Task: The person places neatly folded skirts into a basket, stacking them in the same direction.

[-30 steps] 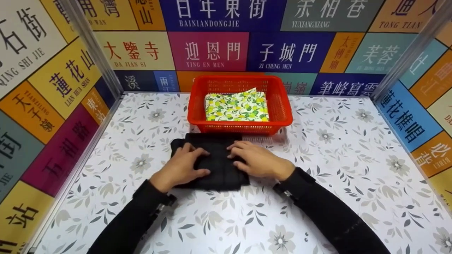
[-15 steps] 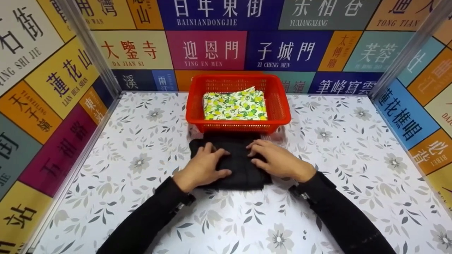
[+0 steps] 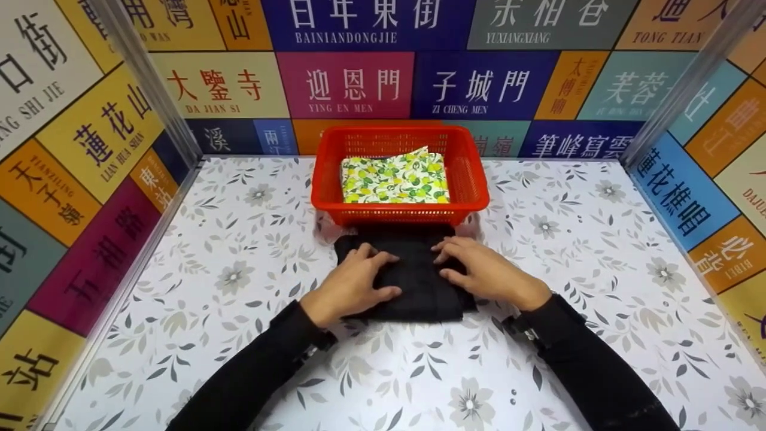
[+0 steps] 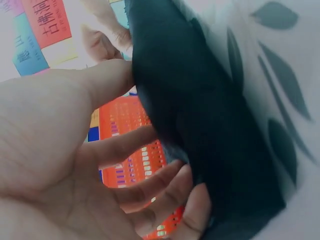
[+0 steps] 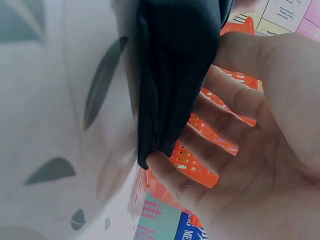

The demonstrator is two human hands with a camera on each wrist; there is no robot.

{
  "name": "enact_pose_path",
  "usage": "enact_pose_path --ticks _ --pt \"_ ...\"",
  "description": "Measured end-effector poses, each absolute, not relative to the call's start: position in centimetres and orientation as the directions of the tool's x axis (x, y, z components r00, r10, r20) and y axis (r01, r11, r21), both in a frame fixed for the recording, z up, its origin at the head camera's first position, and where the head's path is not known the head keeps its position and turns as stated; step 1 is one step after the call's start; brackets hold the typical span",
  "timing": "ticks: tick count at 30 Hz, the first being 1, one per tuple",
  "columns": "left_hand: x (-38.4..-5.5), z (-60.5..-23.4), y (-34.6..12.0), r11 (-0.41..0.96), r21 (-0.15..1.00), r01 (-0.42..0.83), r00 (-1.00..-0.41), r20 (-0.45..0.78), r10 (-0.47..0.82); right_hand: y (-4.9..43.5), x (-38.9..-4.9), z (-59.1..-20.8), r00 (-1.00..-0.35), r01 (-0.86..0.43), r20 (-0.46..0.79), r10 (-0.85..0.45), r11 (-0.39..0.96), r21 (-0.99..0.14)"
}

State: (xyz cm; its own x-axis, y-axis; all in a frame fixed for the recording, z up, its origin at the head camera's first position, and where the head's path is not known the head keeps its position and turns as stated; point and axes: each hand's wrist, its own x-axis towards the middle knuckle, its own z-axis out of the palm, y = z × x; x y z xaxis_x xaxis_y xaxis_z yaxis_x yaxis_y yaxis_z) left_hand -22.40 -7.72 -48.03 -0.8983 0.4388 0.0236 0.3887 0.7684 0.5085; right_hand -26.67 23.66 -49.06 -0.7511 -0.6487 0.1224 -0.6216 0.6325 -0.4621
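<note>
A folded black cloth (image 3: 414, 281) lies on the table just in front of the red basket, its far edge close under the basket's front. My left hand (image 3: 353, 284) rests on its left part, fingertips and thumb on the fabric. On the right side, my right hand (image 3: 488, 272) touches the top with relaxed fingers. The left wrist view shows that hand's fingertips against the black cloth (image 4: 185, 100). Layered folds of the cloth (image 5: 175, 75) show in the right wrist view, beside lightly bent fingers (image 5: 215, 115).
The red plastic basket (image 3: 400, 214) stands at the back, holding a folded cloth with a lemon print (image 3: 395, 176). Floral paper covers the table (image 3: 227, 353). Panels with printed signs (image 3: 347, 84) rise behind and at both sides.
Both hands and the black cloth have slid to the right, bringing the cloth in line with the basket. The basket and the lemon-print cloth stay in place.
</note>
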Motion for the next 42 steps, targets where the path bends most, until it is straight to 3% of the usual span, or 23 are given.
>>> enact_pose_path --ticks 12,24,31,36,42 --pt "-22.3 -47.6 -9.1 0.749 0.523 0.406 -0.897 0.073 0.435 23.5 -26.4 -49.4 -0.768 -0.615 0.169 -0.618 0.637 -0.465" --pt "-21.8 -47.0 -11.2 0.821 0.481 0.307 -0.952 0.161 0.262 23.8 -26.0 -49.0 -0.845 -0.523 0.241 -0.478 0.64 -0.563" --pt "-21.9 -47.5 -12.3 0.811 0.559 0.175 -0.984 0.068 0.165 24.2 -25.6 -48.7 -0.912 -0.382 0.139 -0.385 0.678 -0.628" --pt "-22.5 -47.8 -12.4 0.754 0.647 0.115 -0.986 -0.018 0.166 24.5 -25.6 -48.4 -0.944 -0.237 0.007 -0.331 0.66 -0.713" --pt "-22.8 -48.0 -12.1 0.712 0.698 0.077 -0.979 -0.081 0.185 24.5 -25.4 -48.0 -0.959 -0.16 -0.064 -0.275 0.716 -0.68"
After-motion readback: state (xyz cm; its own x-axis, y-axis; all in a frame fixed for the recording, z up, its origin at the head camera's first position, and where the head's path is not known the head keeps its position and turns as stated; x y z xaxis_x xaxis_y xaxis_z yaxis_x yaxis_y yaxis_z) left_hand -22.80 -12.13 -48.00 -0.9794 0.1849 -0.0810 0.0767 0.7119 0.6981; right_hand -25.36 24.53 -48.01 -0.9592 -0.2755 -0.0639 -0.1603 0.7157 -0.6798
